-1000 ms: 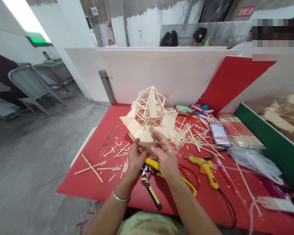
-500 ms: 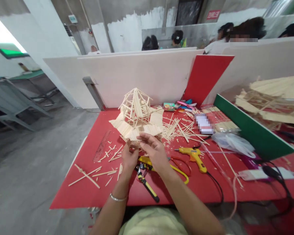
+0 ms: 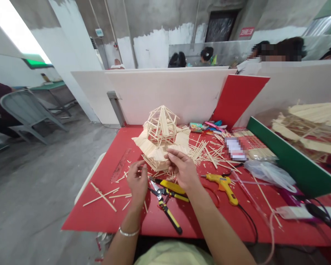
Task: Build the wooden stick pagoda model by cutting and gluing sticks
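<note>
A small house model of thin wooden sticks (image 3: 160,133) stands on the red table (image 3: 99,217) by the white partition. My right hand (image 3: 183,170) pinches the model's near edge with thumb and fingertips. My left hand (image 3: 137,181) is a little left of the model and apart from it, with its fingers curled and thumb against forefinger. What it pinches is too small to make out. Yellow-handled cutters (image 3: 165,197) lie on the table between and below my hands.
A yellow glue gun (image 3: 224,183) with a black cord lies right of my hands. Loose sticks (image 3: 103,195) and a red ruler (image 3: 121,165) are to the left. A plastic bag (image 3: 267,172), a green board (image 3: 289,159) and other stick models are on the right. A grey chair (image 3: 24,110) stands on the floor to the left.
My left hand has come off the model and dropped back to the left. My right hand stays pinching the model's near edge. The view has shifted slightly.
</note>
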`<state>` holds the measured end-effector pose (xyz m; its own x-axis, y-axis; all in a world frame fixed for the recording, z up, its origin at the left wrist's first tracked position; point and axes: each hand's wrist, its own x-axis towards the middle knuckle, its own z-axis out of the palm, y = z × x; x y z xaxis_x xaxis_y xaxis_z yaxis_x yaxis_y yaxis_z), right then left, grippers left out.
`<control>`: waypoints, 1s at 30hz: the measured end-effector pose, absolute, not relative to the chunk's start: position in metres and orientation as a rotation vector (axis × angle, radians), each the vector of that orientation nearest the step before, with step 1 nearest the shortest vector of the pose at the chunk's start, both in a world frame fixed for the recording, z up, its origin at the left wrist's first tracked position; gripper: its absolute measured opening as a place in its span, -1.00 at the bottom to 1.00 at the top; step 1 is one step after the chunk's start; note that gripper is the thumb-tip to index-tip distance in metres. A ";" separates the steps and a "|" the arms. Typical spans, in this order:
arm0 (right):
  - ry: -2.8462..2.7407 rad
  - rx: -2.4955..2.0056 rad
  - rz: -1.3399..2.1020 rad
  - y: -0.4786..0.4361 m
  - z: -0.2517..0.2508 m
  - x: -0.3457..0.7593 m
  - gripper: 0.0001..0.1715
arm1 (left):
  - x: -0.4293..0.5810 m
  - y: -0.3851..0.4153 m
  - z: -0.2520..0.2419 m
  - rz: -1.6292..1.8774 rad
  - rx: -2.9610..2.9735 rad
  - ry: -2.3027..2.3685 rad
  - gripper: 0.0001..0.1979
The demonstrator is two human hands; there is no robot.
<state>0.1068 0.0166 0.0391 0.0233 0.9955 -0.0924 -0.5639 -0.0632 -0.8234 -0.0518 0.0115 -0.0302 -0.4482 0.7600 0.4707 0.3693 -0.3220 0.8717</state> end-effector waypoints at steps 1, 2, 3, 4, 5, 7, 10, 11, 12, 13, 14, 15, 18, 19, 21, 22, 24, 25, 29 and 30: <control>-0.641 -0.812 1.490 0.021 0.043 0.106 -0.61 | -0.053 0.013 -0.022 1.858 1.473 1.610 -0.84; -0.601 -0.791 1.521 0.027 0.047 0.104 -0.60 | -0.054 0.016 -0.013 1.876 1.507 1.604 -0.84; -0.567 -0.772 1.547 0.032 0.051 0.103 -0.61 | -0.055 0.020 -0.005 1.897 1.537 1.598 -0.84; -0.540 -0.757 1.569 0.037 0.054 0.101 -0.61 | -0.055 0.025 0.003 1.904 1.575 1.586 -0.84; -0.523 -0.744 1.587 0.042 0.056 0.100 -0.62 | -0.055 0.031 0.011 1.905 1.620 1.570 -0.83; -0.507 -0.728 1.610 0.050 0.061 0.096 -0.64 | -0.053 0.045 0.026 1.893 1.699 1.525 -0.83; -0.478 -0.709 1.642 0.057 0.066 0.090 -0.62 | -0.047 0.063 0.045 1.873 1.769 1.443 -0.83; -0.469 -0.705 1.650 0.058 0.067 0.089 -0.62 | -0.045 0.068 0.051 1.870 1.789 1.422 -0.84; -0.461 -0.703 1.657 0.060 0.068 0.087 -0.61 | -0.043 0.073 0.056 1.872 1.809 1.405 -0.84; -0.455 -0.701 1.663 0.062 0.068 0.086 -0.61 | -0.042 0.076 0.061 1.878 1.825 1.395 -0.85; -0.452 -0.700 1.666 0.063 0.068 0.086 -0.61 | -0.041 0.080 0.066 1.887 1.836 1.392 -0.84; -0.451 -0.700 1.668 0.066 0.067 0.085 -0.61 | -0.040 0.082 0.070 1.896 1.846 1.392 -0.82; -0.453 -0.706 1.661 0.072 0.065 0.084 -0.61 | -0.038 0.090 0.081 1.913 1.870 1.392 -0.76; -0.454 -0.709 1.658 0.073 0.064 0.084 -0.61 | -0.037 0.093 0.084 1.903 1.883 1.381 -0.76; -0.456 -0.716 1.650 0.076 0.063 0.084 -0.60 | -0.035 0.098 0.088 1.850 1.913 1.348 -0.83; -0.456 -0.719 1.646 0.076 0.063 0.083 -0.60 | -0.034 0.100 0.089 1.815 1.927 1.330 -0.86; -0.458 -0.724 1.635 0.077 0.063 0.083 -0.60 | -0.032 0.105 0.089 1.758 1.946 1.309 -0.89; -0.459 -0.725 1.628 0.077 0.064 0.082 -0.60 | -0.031 0.106 0.089 1.746 1.948 1.309 -0.89; -0.463 -0.722 1.614 0.076 0.063 0.082 -0.58 | -0.028 0.111 0.085 1.749 1.929 1.334 -0.86; -0.464 -0.723 1.615 0.076 0.063 0.082 -0.58 | -0.028 0.112 0.085 1.750 1.925 1.335 -0.85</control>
<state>0.0817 0.0764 0.0630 -0.0590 0.9795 -0.1927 -0.7281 -0.1743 -0.6630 -0.0276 0.1117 0.0846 -0.1200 0.7232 0.6802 0.4649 -0.5644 0.6821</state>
